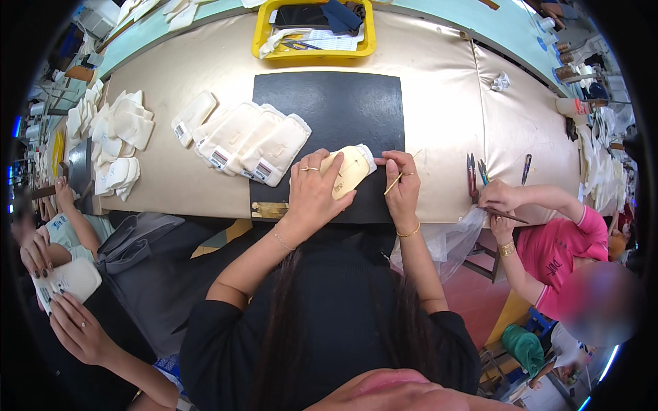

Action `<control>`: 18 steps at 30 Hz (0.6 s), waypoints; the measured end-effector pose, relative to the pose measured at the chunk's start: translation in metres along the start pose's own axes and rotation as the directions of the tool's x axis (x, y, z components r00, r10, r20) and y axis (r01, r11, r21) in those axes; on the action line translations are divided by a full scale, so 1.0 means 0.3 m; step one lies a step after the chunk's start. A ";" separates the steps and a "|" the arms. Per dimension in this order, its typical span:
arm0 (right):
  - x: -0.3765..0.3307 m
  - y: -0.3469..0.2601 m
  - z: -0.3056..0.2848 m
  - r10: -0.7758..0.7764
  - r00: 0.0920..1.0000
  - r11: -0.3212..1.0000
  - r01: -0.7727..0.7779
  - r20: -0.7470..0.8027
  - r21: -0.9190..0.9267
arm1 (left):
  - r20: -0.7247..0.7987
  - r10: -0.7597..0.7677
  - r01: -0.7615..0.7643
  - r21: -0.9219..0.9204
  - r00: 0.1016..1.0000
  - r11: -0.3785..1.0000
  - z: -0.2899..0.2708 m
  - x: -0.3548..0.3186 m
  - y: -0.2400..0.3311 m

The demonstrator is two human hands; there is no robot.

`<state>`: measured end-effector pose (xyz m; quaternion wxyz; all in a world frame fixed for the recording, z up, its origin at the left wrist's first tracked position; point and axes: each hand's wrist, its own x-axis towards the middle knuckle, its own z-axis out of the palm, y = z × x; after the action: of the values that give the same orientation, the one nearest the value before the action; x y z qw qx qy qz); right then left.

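Over the black mat (329, 96), my left hand (315, 188) grips a pale yellow rounded template (353, 172), fingers across its face and thumb at its near edge. A white padded fabric piece (369, 157) shows from under the template's far right end. Just right of it, my right hand (403, 192) is closed on a thin yellow stick (393, 183), its index finger reaching toward the white edge. The stick's tip is too small to make out. Several cream padded pieces (274, 147) with printed labels overlap in a pile to the left of my left hand.
A yellow tray (373, 41) with a phone, cloth and pens stands at the far edge. More cream pieces (123, 127) lie at the left. On the right, a pink-shirted person (555, 240) handles a dark tool beside pens. Another person's hands (79, 329) hold a cream piece, lower left.
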<state>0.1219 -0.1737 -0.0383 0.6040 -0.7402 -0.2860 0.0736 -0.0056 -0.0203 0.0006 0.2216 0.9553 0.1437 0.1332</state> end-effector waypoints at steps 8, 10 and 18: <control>0.010 -0.002 -0.004 0.030 0.999 0.999 -0.030 0.027 -0.031 | 0.043 0.155 -0.155 -0.005 0.987 0.988 0.000 0.044 -0.058; 0.011 -0.004 -0.002 0.042 0.999 0.999 -0.042 0.029 -0.022 | 0.090 0.151 -0.148 -0.041 0.984 0.988 -0.004 0.053 -0.067; 0.013 -0.001 -0.006 0.043 0.998 0.999 -0.042 0.039 -0.015 | 0.106 0.130 -0.126 -0.035 0.986 0.991 0.004 0.050 -0.058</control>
<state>0.1257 -0.1731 -0.0369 0.5914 -0.7489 -0.2823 0.0988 0.0049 -0.0007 -0.0055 0.2335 0.9651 0.0679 0.0974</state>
